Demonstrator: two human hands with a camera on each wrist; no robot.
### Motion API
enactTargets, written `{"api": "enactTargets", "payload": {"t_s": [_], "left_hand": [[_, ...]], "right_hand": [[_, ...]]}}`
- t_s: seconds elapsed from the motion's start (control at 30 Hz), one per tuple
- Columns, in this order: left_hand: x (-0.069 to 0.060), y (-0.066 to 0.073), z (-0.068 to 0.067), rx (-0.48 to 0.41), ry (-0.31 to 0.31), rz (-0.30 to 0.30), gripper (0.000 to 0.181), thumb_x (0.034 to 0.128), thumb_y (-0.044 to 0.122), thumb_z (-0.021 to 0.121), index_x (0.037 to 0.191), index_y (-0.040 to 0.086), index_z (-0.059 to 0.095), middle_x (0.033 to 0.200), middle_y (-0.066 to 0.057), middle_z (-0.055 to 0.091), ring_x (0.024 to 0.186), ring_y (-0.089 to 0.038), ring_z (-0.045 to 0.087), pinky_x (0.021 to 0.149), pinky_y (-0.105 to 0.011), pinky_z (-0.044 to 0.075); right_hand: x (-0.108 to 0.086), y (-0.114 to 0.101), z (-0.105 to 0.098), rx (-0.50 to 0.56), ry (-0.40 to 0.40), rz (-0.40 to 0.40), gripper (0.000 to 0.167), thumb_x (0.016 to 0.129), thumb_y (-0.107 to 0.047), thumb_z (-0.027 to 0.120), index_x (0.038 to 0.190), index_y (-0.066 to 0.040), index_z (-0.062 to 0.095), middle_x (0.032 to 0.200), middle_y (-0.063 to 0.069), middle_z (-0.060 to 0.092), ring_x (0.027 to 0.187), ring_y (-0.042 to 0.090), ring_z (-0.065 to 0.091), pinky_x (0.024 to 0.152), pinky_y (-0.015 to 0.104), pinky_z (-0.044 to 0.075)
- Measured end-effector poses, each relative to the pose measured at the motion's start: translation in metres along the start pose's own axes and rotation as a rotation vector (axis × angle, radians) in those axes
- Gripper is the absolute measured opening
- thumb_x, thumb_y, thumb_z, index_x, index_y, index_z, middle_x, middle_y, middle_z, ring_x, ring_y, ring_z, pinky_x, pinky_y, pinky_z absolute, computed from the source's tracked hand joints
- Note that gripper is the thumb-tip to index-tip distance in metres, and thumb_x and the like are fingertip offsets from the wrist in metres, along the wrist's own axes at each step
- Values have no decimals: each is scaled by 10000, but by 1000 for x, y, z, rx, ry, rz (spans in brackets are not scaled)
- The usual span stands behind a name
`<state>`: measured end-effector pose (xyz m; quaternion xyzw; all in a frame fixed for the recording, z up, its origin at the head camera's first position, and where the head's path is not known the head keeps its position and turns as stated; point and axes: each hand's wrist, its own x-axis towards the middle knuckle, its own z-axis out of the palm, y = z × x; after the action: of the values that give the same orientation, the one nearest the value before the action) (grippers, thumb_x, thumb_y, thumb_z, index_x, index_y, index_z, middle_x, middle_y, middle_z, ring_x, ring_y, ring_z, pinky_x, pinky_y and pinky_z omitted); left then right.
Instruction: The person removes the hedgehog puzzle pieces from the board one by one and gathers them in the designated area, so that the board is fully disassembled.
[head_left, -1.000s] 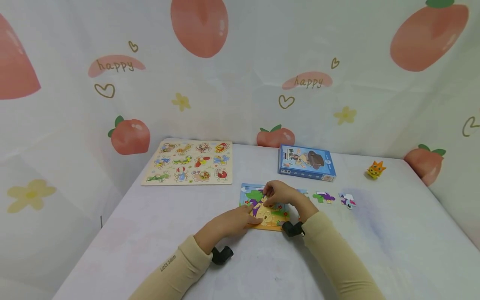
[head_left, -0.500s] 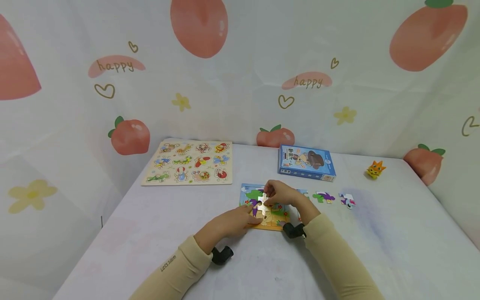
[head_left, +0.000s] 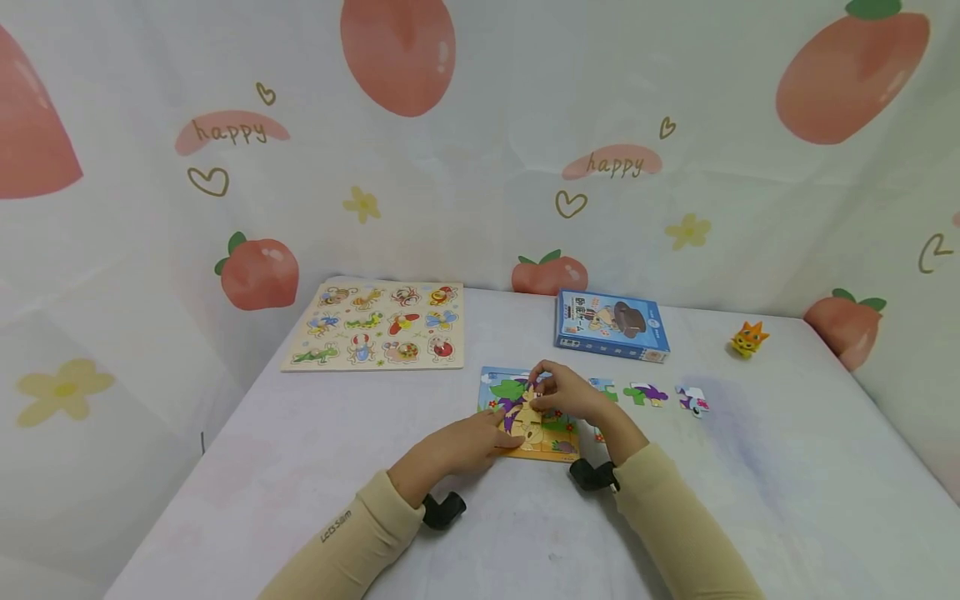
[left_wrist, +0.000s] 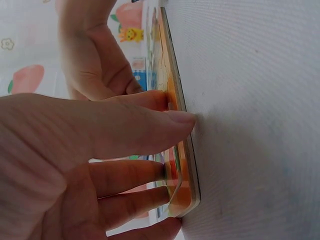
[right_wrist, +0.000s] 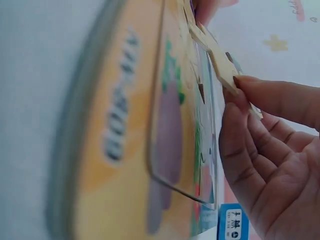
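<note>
A small jigsaw puzzle board (head_left: pixel 551 454) with an orange lower border lies flat in front of me in the head view. My left hand (head_left: pixel 463 442) rests on its left side. In the left wrist view the fingers (left_wrist: pixel 132 172) lie fairly straight over the board, and the thumb presses at its edge. Thumb and fingertips of my right hand (head_left: pixel 573 393) pinch a jigsaw piece (right_wrist: pixel 220 62) over the middle of the board. That piece is tilted, one end raised toward the right hand. Its far end sits close to the left fingertips; whether it touches the board is hidden.
Loose jigsaw pieces (head_left: pixel 647 394) lie right of the board, one partly behind the right wrist. Behind stand a wooden insect puzzle (head_left: pixel 382 333) at left, a blue game box (head_left: pixel 611 325), and a small orange-yellow toy figure (head_left: pixel 748 339) at right.
The jigsaw piece caught a bright glare half a second ago and now shows its picture, so its tilt has changed. My right wrist has shifted slightly right; the left hand stays put.
</note>
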<state>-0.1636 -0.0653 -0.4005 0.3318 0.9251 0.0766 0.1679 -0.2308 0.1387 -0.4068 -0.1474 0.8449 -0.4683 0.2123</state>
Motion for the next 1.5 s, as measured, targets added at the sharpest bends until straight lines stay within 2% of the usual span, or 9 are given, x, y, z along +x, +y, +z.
{"api": "enactTargets", "payload": {"t_s": [0.17,0.37,0.53,0.83,1.27,1.5], "left_hand": [[0,1,0,7,1,2,401,931,132,544,1301,288,556,1469,-151,377,1354,-279,375,1089,-387,363],[0,2,-1,-8,2,-5,400,928,117,539,1294,276,564,1465,-152,385,1355,-285,372,1098,-392,350],[-1,2,-1,-15,2,-14,399,928,109,534,1289,276,569,1466,-151,383,1363,-287,362,1106,-394,337],[-2,3,-2,-6,-2,-25,391,932,122,531,1288,280,571,1471,-139,381,1369,-280,353,1106,-396,337],[-1,3,0,-15,-14,-45,407,930,127,533,1299,298,555,1485,-116,365,1377,-267,341,1103,-401,342],[-2,4,-1,-24,-8,-54,404,929,136,538,1296,302,556,1483,-111,369,1374,-260,347,1108,-387,337]], "right_hand": [[-6,4,-1,22,48,-14,267,888,-68,606,1124,-18,491,777,51,580,654,161,546,619,285,490],[-17,11,-11,71,52,-33,298,896,-50,585,1155,31,460,801,78,601,664,157,550,656,293,505],[-31,20,-24,79,85,-21,314,906,-56,567,1181,37,447,839,95,609,694,152,559,685,308,519],[-53,40,-44,91,148,57,341,928,-120,553,1221,12,439,850,63,578,726,165,558,704,292,526],[-86,59,-71,112,178,56,411,923,-124,561,1252,65,403,821,17,534,711,89,517,691,262,517],[-101,69,-81,90,215,82,438,915,-127,572,1259,90,409,880,1,589,740,61,525,677,244,510]]}}
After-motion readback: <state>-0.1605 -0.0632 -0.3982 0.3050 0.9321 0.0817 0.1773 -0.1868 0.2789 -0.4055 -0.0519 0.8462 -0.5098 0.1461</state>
